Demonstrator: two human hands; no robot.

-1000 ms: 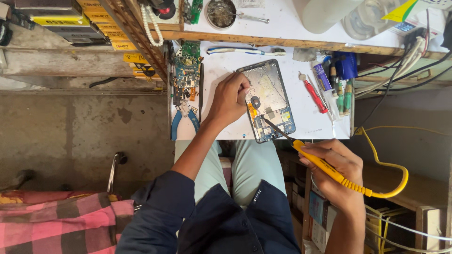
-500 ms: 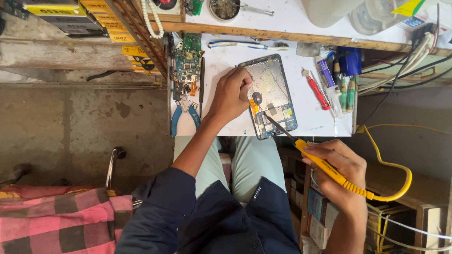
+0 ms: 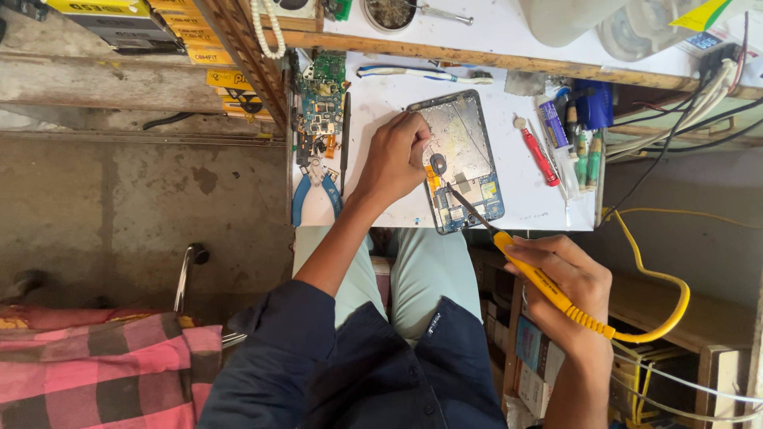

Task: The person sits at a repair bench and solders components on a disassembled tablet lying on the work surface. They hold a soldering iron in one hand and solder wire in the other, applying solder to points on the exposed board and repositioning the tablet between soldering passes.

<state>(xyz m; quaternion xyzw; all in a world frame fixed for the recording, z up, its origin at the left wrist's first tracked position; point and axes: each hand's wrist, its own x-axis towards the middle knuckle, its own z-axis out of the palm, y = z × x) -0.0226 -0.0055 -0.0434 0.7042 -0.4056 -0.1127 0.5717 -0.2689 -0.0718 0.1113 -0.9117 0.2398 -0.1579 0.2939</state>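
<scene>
An opened phone (image 3: 465,135) lies back-up on the small white work board (image 3: 524,206), its circuit board bared at the near end. My left hand (image 3: 395,155) rests on the phone's left edge, fingers pinching a small part over its middle. My right hand (image 3: 566,284) grips a yellow soldering iron (image 3: 548,286) below the board's front edge. The iron's dark tip (image 3: 455,193) reaches up to the phone's inside, close to my left fingertips. A yellow cable (image 3: 666,278) loops off the iron to the right.
Blue-handled pliers (image 3: 314,191) and a green circuit board (image 3: 320,99) lie at the board's left. A red screwdriver (image 3: 542,157) and several tools lie at its right. A toothbrush (image 3: 421,74) lies at the back. A pink checked cloth (image 3: 95,365) is at lower left.
The view has shifted slightly downward. Both hands keep their grip; the iron's tip stays at the phone's inside by my left fingers.
</scene>
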